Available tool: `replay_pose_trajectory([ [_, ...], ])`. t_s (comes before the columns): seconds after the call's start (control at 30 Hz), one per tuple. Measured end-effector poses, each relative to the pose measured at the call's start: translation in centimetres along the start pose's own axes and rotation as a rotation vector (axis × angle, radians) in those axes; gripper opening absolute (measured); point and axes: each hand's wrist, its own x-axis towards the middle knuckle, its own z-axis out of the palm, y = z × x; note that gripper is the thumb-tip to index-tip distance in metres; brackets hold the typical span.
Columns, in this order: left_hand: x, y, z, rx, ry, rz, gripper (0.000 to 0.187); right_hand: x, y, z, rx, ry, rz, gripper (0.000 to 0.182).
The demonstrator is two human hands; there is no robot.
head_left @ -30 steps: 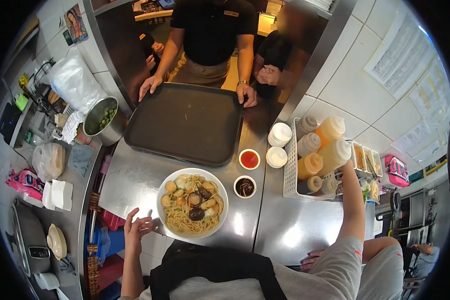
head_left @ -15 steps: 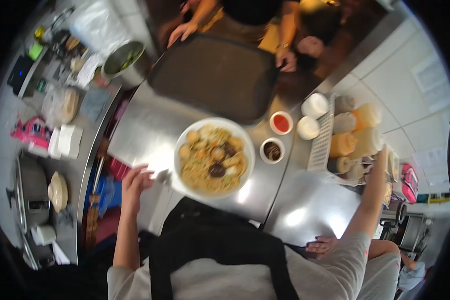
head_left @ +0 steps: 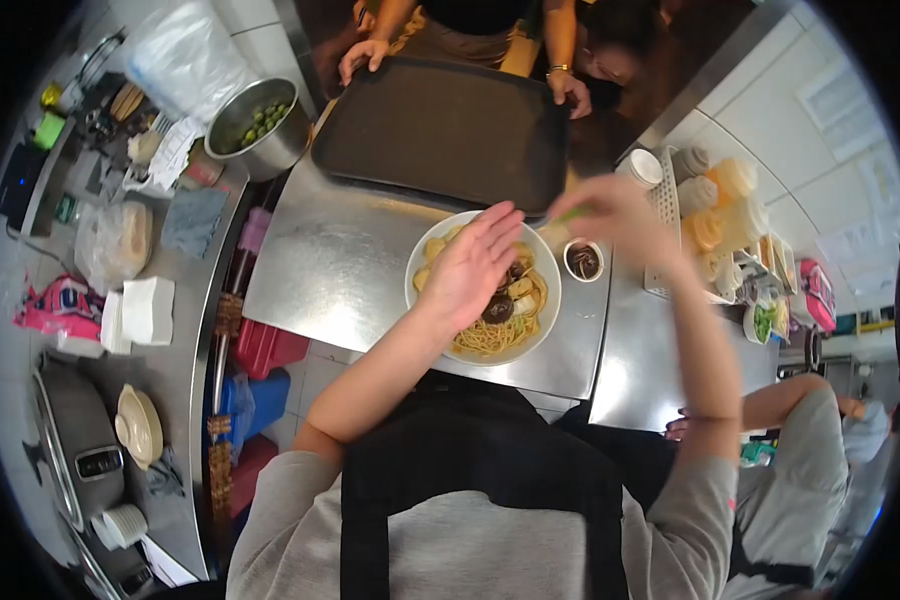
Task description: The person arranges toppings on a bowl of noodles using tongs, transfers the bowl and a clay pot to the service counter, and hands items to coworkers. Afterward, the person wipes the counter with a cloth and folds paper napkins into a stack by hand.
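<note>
A white bowl (head_left: 548, 335) of noodles, with pale balls and dark round pieces on top, stands on the steel counter before me. My left hand (head_left: 473, 268) hovers over the bowl, its fingers stretched out and its palm facing right. To the right of the bowl, my right hand (head_left: 615, 218) is raised and blurred by motion. A bit of greens (head_left: 574, 214) shows at its bent fingertips. Just below this hand sits a small cup of dark sauce (head_left: 583, 260).
Across the counter, another person's hands (head_left: 364, 60) hold a dark tray (head_left: 445, 130). On the right stand a white basket of squeeze bottles (head_left: 705, 230), a white tub (head_left: 642, 168) and a container of chopped greens (head_left: 763, 322). A metal pot of green fruit (head_left: 260, 125) is at left.
My left hand has moved from beside the bowl to above it. My right hand has come back from the containers at right with greens at its fingertips. The tray has shifted slightly.
</note>
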Motion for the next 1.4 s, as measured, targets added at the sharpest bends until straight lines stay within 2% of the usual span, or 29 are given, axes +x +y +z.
replay_pose_trajectory([
  [0.07,0.5,-0.8,-1.9,0.105,0.087,0.120,0.049,2.8,2.5,7.2,-0.483,0.093,-0.224,0.018],
  [0.1,0.5,-0.7,-2.7,0.111,0.071,0.116,0.049,3.3,2.8,9.3,-0.442,0.043,-0.051,0.018],
  [0.17,0.0,0.0,-4.0,0.209,0.138,0.080,0.049,3.5,3.8,11.0,-0.459,0.047,-0.099,0.016],
  [0.3,-0.2,0.2,-4.9,0.206,0.087,0.045,0.048,2.6,1.5,9.9,-0.478,0.085,-0.148,0.014],
  [0.37,-0.7,0.6,-4.4,0.263,0.071,0.080,0.046,2.1,0.6,9.4,-0.333,0.277,-0.172,0.013],
  [0.4,-0.8,0.6,-4.0,0.316,0.051,0.123,0.045,2.1,1.1,9.9,-0.335,0.362,-0.288,0.011],
  [0.43,-0.9,0.7,-3.8,0.443,0.078,0.144,0.043,2.1,3.1,10.8,-0.468,0.314,-0.286,0.013],
  [0.47,-1.1,0.8,-3.9,0.569,0.092,0.166,0.042,1.3,3.5,11.1,-0.816,0.080,-0.213,0.017],
  [0.5,-1.3,1.0,-4.2,0.645,0.101,0.207,0.038,0.8,4.5,11.8,-0.794,0.037,-0.325,0.019],
  [0.53,-1.7,1.5,-4.3,0.732,0.122,0.217,0.037,0.3,3.8,11.6,-0.660,0.046,-0.309,0.022],
  [0.67,-2.3,2.5,-4.6,0.760,0.207,0.268,0.032,-1.1,0.8,8.4,-0.573,0.036,-0.144,0.023],
  [0.73,-2.7,3.4,-4.7,0.767,0.268,0.294,0.031,-2.9,1.3,5.9,-0.711,0.037,-0.406,0.021],
  [0.8,-3.3,4.0,-4.8,0.833,0.393,0.372,0.031,-6.0,-0.9,-0.6,-0.626,0.244,-0.356,0.019],
  [0.83,-3.7,4.3,-5.4,0.830,0.400,0.376,0.031,-7.2,1.1,-4.5,-0.789,0.400,-0.266,0.018],
  [0.9,-4.6,5.2,-6.7,0.843,0.498,0.452,0.031,-10.4,1.0,-13.0,-0.453,0.774,-0.052,0.016],
  [0.93,-5.1,5.4,-7.1,0.843,0.508,0.456,0.031,-11.5,4.2,-18.1,-0.658,0.934,-0.003,0.016],
  [0.97,-5.6,5.6,-7.3,0.858,0.577,0.489,0.031,-13.2,7.5,-22.3,-0.738,1.006,0.076,0.020],
  [1.03,-6.7,5.7,-7.6,0.872,0.659,0.529,0.031,-15.8,16.0,-29.3,-0.896,0.960,0.283,0.023],
  [1.1,-7.6,5.5,-7.4,0.920,0.792,0.551,0.032,-17.3,24.5,-33.3,-0.972,0.721,0.509,0.021],
  [1.2,-8.9,5.1,-6.3,0.988,0.848,0.518,0.032,-17.3,30.4,-33.2,-0.973,0.642,0.590,0.014],
  [1.23,-9.2,4.7,-6.0,1.019,0.856,0.510,0.032,-17.2,32.3,-33.5,-1.108,0.475,0.581,0.014],
  [1.27,-9.3,4.3,-5.6,1.026,0.875,0.509,0.032,-16.9,33.8,-33.6,-1.235,0.302,0.564,0.013],
  [1.37,-9.7,3.6,-4.5,1.099,0.922,0.449,0.033,-17.0,31.7,-31.2,-1.212,0.288,0.569,0.018],
  [1.4,-9.7,3.4,-3.8,1.132,0.918,0.437,0.033,-16.4,32.0,-31.4,-1.189,0.213,0.636,0.025],
])
